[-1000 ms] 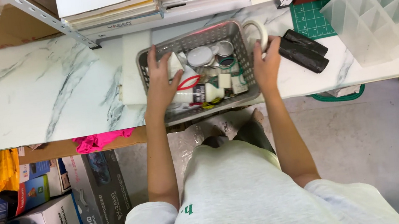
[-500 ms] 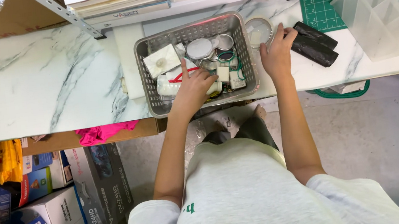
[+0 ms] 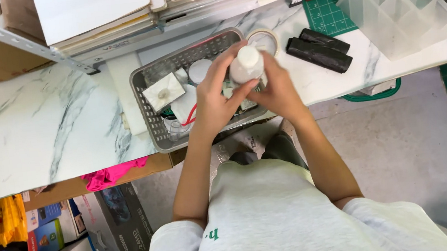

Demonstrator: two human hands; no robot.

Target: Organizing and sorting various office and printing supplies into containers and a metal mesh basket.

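Note:
A white bottle [image 3: 246, 64] with a white cap is held above the grey mesh basket [image 3: 151, 119]. My left hand [image 3: 216, 95] grips it from the left and my right hand [image 3: 276, 92] holds it from the right and below. The basket sits on the marble table edge and holds a folded white packet [image 3: 163, 91], a round white lid [image 3: 200, 70] and several small items, partly hidden by my hands. A roll of clear tape [image 3: 264, 39] lies just beyond the bottle, to the right of the basket.
Two black rolled bundles [image 3: 319, 50] lie right of the basket. A translucent divider organiser [image 3: 398, 10] and a green cutting mat [image 3: 326, 15] sit at the far right. Stacked white boards [image 3: 109, 9] lie at the back. Cardboard boxes [image 3: 118, 233] stand under the table.
My left hand lifted the white bottle out of the basket. My right hand left the tape roll and came over to the bottle. Both hands now hold it above the basket.

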